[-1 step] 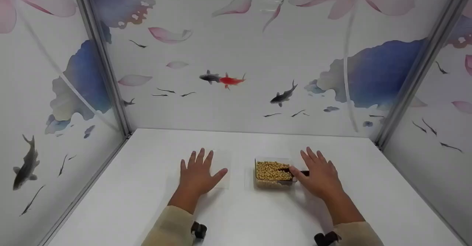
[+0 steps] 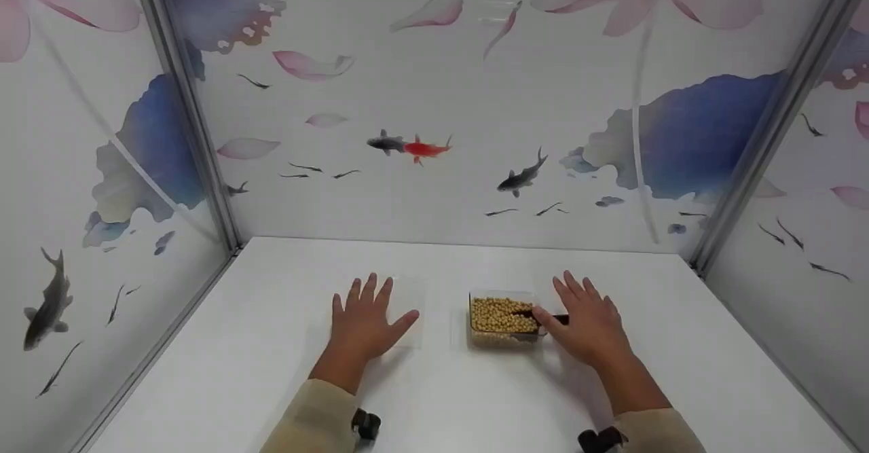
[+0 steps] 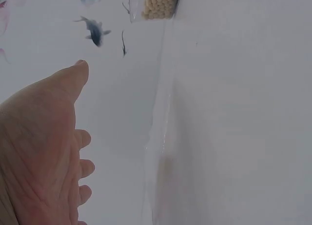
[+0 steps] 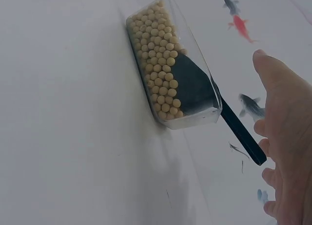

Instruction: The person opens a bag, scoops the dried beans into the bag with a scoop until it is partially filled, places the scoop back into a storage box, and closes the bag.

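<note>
A clear rectangular container [image 2: 506,339] full of pale yellow beans [image 4: 155,54] stands right of centre on the white table. Stuck in the beans is a black scoop [image 4: 192,83]; its handle [image 4: 243,137] juts out over the rim toward the right. My right hand [image 2: 589,324] hovers beside the handle, fingers spread, and in the right wrist view it appears apart from the scoop. On the other side my left hand [image 2: 366,320], also with fingers spread, is over or beside a faint transparent object [image 2: 409,303], perhaps another clear container. Whether that hand touches it I cannot tell.
White panels [image 2: 434,86] printed with fish and lotus enclose the table [image 2: 434,405] at the back and both sides. Metal posts [image 2: 190,113] stand at the corners. A small black device [image 2: 366,424] sits at each wrist.
</note>
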`<state>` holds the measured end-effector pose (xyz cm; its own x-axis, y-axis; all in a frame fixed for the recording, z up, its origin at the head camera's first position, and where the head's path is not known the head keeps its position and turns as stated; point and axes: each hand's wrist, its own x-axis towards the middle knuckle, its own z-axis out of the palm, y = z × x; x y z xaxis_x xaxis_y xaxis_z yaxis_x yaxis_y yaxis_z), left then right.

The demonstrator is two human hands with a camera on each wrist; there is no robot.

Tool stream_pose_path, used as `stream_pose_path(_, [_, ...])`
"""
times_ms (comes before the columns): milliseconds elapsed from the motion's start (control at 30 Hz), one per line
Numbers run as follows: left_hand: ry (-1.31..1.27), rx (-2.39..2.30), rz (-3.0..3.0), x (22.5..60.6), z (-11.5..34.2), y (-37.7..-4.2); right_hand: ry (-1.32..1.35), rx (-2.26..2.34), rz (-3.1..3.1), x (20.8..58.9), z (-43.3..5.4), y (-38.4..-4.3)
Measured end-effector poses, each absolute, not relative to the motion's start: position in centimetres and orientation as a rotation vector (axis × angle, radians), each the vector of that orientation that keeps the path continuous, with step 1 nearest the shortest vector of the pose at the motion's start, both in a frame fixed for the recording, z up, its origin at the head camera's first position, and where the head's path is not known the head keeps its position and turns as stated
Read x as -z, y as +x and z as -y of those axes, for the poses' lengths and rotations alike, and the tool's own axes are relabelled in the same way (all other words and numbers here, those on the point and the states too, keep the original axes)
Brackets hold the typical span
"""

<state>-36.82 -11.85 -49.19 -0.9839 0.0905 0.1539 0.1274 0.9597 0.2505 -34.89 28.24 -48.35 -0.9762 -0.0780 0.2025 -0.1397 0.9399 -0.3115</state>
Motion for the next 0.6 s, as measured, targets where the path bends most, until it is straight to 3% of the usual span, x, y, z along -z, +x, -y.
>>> stream_pose_path(600, [-0.133,0.453,2.962,49.0,12.6,-37.0,0.272,-0.534,2.868,46.7,-23.9,-34.4])
